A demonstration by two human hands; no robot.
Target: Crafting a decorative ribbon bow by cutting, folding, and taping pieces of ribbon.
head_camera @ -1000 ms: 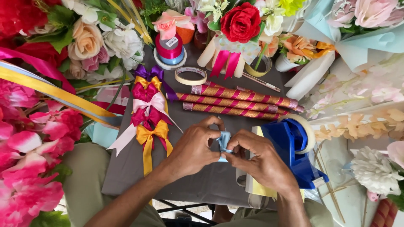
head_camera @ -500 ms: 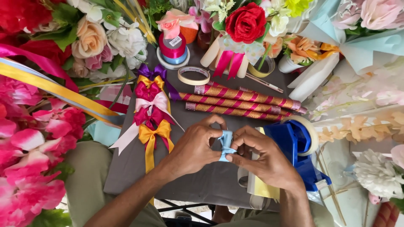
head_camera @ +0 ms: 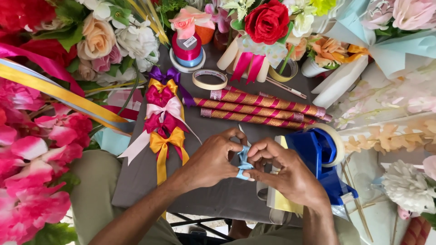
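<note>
Both hands working over a small grey table point(head_camera: 218, 199), crowded almost to every edge. Open room only on the bare grey patch just in front of the hands, near the front edge; pink flowers point(head_camera: 32, 172) pressing in at the left, pale bouquets point(head_camera: 390, 113) at the right, a red rose point(head_camera: 268, 20) with more blooms along the far edge.

Left hand point(head_camera: 213, 159) and right hand point(head_camera: 286, 174) meeting at the middle, fingertips pinched narrow on a small piece of light blue ribbon point(head_camera: 244, 163), folded between them and held just above the table. Each hand closed on that ribbon, not wide.

Counted: five finished bows point(head_camera: 164, 118) in a column at the left of the hands, purple, yellow-and-red, white, dark pink, yellow. Three striped pink-and-gold sticks point(head_camera: 259, 109) lying side by side beyond the hands. One blue tape dispenser point(head_camera: 320, 159) just beside the right hand. One flat ring of pale tape point(head_camera: 209, 79), one stack of ribbon spools point(head_camera: 187, 52) behind it, one yellow tape ring point(head_camera: 284, 72) by the rose.

Against the earlier picture: hands at almost the same spot, only slightly lower and closer together; ribbon folded tighter, less of it showing. Bows, sticks and dispenser unmoved.
</note>
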